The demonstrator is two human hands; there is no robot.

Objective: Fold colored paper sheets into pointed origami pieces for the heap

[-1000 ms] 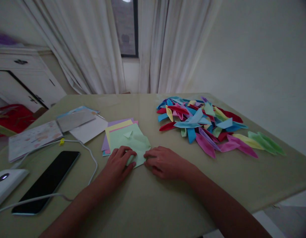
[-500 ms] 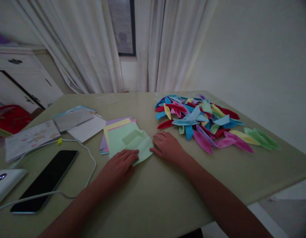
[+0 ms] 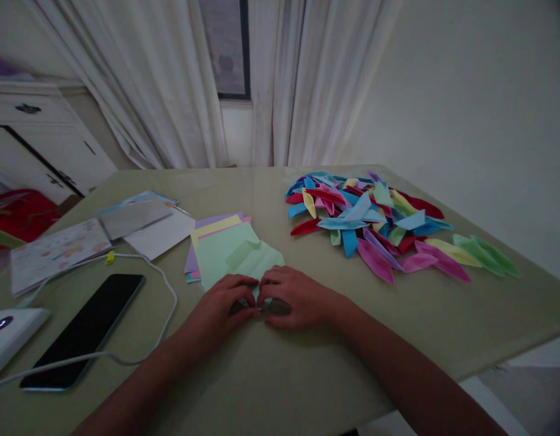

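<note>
A creased sheet of light green paper (image 3: 256, 258) lies in front of me, overlapping the corner of a stack of coloured paper (image 3: 216, 233). My left hand (image 3: 227, 303) pinches the sheet's near edge between thumb and fingers. Right beside it, my right hand (image 3: 291, 297) pinches the same edge, the fingertips of both hands almost meeting. The fingers partly hide the near part of the sheet.
Many folded paper pieces (image 3: 361, 218) in several colours lie heaped at the right. To the left are a phone (image 3: 84, 330), a white power bank (image 3: 16, 333), a white cable (image 3: 171, 297) and a patterned booklet (image 3: 59, 251). Curtains (image 3: 161, 79) hang behind the table.
My right hand has moved left and nearer to me, from the sheet's right corner to its near edge. My left hand has shifted slightly right, and both now pinch the paper.
</note>
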